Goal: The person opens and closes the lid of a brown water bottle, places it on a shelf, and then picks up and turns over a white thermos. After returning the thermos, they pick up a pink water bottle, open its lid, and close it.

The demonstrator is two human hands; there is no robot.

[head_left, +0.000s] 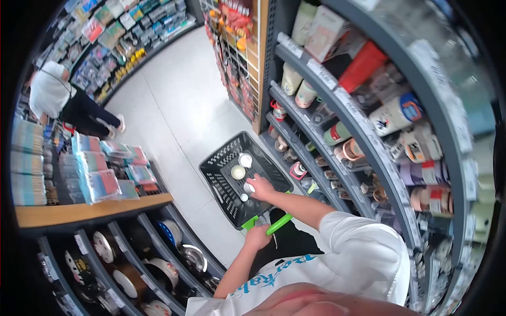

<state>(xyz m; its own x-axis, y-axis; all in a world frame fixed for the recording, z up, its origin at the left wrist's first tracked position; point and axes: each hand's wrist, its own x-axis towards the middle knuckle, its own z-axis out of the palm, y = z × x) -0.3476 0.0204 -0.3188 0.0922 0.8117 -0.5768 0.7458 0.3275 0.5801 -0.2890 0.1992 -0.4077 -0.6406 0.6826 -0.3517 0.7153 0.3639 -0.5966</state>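
Note:
A black shopping basket [217, 184] with a green handle [279, 224] is in front of my body. My left hand [257, 237] is closed around the handle at the basket's near side. Inside the basket, my right hand [262, 188] has its fingers closed on a small white container [249, 187], partly covered by the fingers. Beside it lie a pale cream round container [238, 172], a white cup-like container [245, 160] and a smaller white item [244, 197]. Their exact kinds are too small to tell.
Shelves of bottles and tumblers [392, 113] rise on the right. Lower left, a shelf [63, 216] holds packaged goods above compartments of bowls and pots [126, 279]. A person in a white top [50, 89] stands at the upper left. Pale floor [174, 89] runs between.

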